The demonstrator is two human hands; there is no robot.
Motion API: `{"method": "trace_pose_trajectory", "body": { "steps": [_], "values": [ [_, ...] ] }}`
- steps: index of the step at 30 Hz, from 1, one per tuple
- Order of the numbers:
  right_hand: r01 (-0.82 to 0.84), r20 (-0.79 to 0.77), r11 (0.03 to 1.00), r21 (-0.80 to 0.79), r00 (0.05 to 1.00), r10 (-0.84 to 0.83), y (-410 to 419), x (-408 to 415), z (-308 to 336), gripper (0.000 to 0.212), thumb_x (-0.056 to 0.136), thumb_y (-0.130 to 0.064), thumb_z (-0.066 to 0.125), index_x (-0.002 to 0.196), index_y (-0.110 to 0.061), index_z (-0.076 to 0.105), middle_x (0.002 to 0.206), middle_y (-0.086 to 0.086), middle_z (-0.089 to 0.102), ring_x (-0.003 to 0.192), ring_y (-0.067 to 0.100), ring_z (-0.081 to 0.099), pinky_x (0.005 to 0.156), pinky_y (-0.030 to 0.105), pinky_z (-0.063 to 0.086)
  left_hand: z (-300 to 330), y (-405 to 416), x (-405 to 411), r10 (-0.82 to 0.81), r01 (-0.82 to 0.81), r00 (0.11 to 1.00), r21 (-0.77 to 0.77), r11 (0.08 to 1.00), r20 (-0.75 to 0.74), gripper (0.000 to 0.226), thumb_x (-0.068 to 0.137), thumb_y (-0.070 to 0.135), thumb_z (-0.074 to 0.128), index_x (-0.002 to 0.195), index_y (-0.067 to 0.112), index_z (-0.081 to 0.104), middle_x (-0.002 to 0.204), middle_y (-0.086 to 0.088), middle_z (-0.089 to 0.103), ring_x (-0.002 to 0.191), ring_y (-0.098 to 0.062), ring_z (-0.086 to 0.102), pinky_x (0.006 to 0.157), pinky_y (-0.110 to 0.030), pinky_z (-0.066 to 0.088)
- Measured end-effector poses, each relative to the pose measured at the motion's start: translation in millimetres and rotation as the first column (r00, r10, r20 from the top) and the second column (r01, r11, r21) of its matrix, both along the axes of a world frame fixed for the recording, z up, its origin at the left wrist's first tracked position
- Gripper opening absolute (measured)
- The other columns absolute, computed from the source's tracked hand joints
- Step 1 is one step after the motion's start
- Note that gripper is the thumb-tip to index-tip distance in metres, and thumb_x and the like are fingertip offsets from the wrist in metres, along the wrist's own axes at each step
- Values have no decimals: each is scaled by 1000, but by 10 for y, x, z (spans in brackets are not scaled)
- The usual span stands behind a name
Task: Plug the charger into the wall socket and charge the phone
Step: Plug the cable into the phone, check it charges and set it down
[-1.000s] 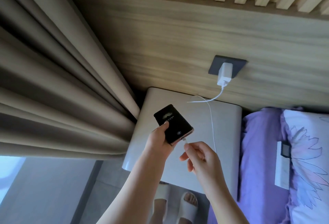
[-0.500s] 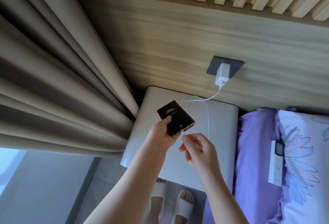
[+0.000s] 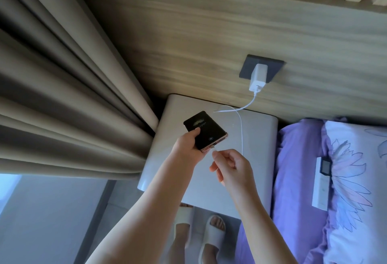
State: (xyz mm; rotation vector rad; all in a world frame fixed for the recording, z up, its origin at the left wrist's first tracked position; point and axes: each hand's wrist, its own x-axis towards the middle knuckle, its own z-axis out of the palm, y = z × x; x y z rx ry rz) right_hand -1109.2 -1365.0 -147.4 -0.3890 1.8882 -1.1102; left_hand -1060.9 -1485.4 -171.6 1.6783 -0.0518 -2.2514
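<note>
Head view: my left hand [image 3: 189,148] grips the phone [image 3: 206,130], port end toward my right hand [image 3: 231,166] — pinching the cable [image 3: 240,125] plug just below-right, nearly touching.

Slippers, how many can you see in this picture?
2. One slipper sits on the floor just below the bedside table's front edge, partly hidden behind the left forearm. The other slipper is beside it, to its right, between the two forearms.
</note>
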Motion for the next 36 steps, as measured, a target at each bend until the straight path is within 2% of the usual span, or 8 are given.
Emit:
{"method": "trace_pose_trajectory", "body": {
  "steps": [3, 11, 17, 26, 30, 32, 34, 36],
  "values": [
    [18, 0, 1000, 11, 1000, -18, 19, -29, -23, 19, 89, -25, 59, 76, -11, 61, 60, -2, 69, 42, 8, 45, 49, 24, 40, -27, 16, 1, -22, 22, 1000, -12, 1000, 13, 40, 94, 8, 50, 132, 5, 40, 116, -18, 60, 86, -30, 61, 55, -35, 46],
    [32, -1, 999, 35, 999, -32, 26, -59, -59, 20, 88, -24, 59, 77, -7, 62, 58, -1, 69, 41, 7, 46, 49, 25, 41, -36, 36, -23, -61, 57, 998, -133, 989, -24, 38, 96, 8, 46, 133, 1, 40, 131, -24, 55, 117, -39, 55, 66, -43, 50],
    [83, 74, 996, 31, 994, -86, 26, -13, -80, 18, 88, -22, 59, 75, -10, 62, 57, -3, 71, 44, 6, 52, 59, 30, 48, 0, 75, -5, -135, 128, 991, -260, 957, -10, 35, 97, 8, 43, 131, 0, 41, 131, -26, 54, 118, -42, 54, 81, -47, 48],
    [148, 212, 986, -79, 969, -129, 106, 26, 97, 16, 88, -16, 61, 76, -6, 62, 56, 1, 71, 43, 7, 58, 39, 17, 41, 286, 155, 66, -156, 147, 988, -388, 910, 6, 31, 96, 8, 45, 126, 2, 48, 121, -25, 59, 109, -41, 59, 84, -50, 50],
    [190, 329, 972, -140, 935, -136, 126, -64, 331, 8, 89, -17, 61, 94, -11, 60, 77, 3, 72, 70, 10, 72, 52, 24, 54, 558, 260, 100, -203, 168, 979, -495, 852, -18, 13, 94, 12, 50, 103, 10, 59, 109, -21, 65, 100, -37, 64, 84, -49, 55],
    [210, 397, 957, -201, 910, -116, 111, -118, 477, 11, 91, -19, 60, 101, -14, 61, 73, -2, 69, 70, 8, 69, 62, 29, 58, 712, 289, 120, -231, 176, 972, -547, 818, -33, 11, 92, 16, 54, 100, 12, 60, 103, -19, 67, 97, -34, 67, 78, -45, 58],
    [218, 428, 942, -256, 899, -92, 82, -160, 650, 19, 94, -20, 54, 111, -17, 61, 84, 0, 70, 78, 9, 68, 70, 35, 58, 876, 261, 127, -239, 155, 968, -570, 807, -75, 21, 89, 22, 59, 105, 9, 60, 106, -20, 68, 97, -35, 68, 75, -43, 58],
    [226, 444, 921, -317, 894, -66, 43, -199, 827, 23, 97, -19, 47, 116, -14, 61, 96, 4, 72, 83, 12, 70, 71, 36, 59, 1071, 182, 106, -239, 121, 959, -544, 830, -152, 38, 88, 32, 58, 117, 7, 59, 116, -21, 67, 105, -35, 65, 86, -44, 55]
  ]
}}
